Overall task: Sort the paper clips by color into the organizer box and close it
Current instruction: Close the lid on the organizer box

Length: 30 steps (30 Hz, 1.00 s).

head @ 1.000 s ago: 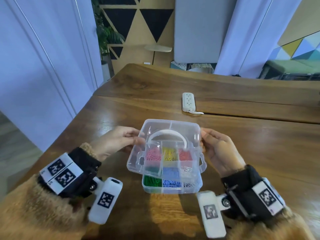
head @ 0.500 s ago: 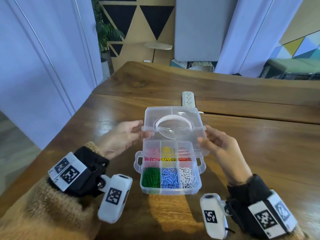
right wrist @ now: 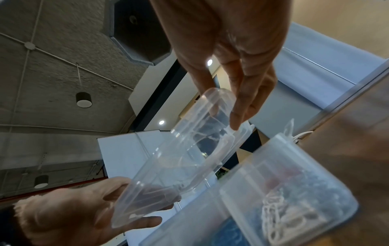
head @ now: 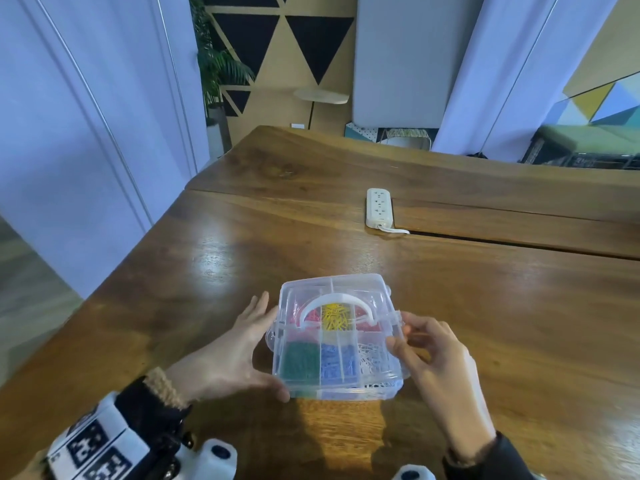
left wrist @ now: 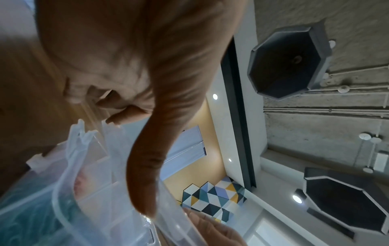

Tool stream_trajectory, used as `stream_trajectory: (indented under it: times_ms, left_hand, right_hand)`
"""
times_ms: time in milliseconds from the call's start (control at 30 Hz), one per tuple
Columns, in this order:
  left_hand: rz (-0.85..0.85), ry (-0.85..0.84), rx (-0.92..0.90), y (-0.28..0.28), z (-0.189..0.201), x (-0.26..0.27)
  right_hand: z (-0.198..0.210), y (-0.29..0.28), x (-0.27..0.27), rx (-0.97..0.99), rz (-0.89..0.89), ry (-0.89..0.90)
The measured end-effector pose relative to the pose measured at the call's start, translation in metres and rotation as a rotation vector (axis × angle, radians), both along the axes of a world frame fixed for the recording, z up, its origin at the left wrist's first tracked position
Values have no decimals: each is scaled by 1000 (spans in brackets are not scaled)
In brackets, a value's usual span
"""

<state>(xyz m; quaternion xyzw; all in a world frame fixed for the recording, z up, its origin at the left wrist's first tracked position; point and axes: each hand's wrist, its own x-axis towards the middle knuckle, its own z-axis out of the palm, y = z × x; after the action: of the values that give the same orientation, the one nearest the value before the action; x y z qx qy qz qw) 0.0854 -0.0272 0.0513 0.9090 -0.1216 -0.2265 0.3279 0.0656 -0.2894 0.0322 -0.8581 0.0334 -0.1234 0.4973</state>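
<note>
A clear organizer box (head: 346,393) stands on the wooden table (head: 485,341). Its compartments hold green (head: 299,362), blue (head: 332,362), white (head: 374,358) and yellow paper clips (head: 334,317), with pink and red ones beside the yellow. The clear lid (head: 332,289) with its white handle (head: 332,301) lies tilted over the box. In the right wrist view the lid (right wrist: 179,158) is raised off the box (right wrist: 284,183). My left hand (head: 266,344) holds the lid's left edge, thumb near the front corner. My right hand (head: 401,332) pinches its right edge.
A white power strip (head: 379,207) with its cord lies further back, beside a seam across the table. The table's left edge (head: 114,289) drops to the floor close to my left arm.
The lid stood raised behind the open compartments half a second ago. Both hands have brought it forward and down over the box.
</note>
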Motion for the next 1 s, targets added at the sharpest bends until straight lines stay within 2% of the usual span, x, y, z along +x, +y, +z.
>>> stream_trajectory:
  times_ms: [200, 433, 567, 733, 900, 1000]
  left_hand:
    - [-4, 32, 57, -5, 7, 4]
    - [-50, 60, 218, -13, -1, 4]
    - [-68, 86, 246, -14, -1, 6]
    - [-86, 134, 238, -7, -4, 10]
    - [140, 128, 10, 5, -6, 20]
    - [188, 99, 50, 3, -9, 25]
  right_hand:
    - [-9, 2, -1, -202, 11, 54]
    - [-5, 3, -6, -412, 93, 199]
    - [0, 0, -7, -451, 102, 211]
    - [7, -1, -10, -628, 174, 211]
    - [20, -9, 1, -721, 246, 232]
    - [20, -10, 10, -655, 261, 285]
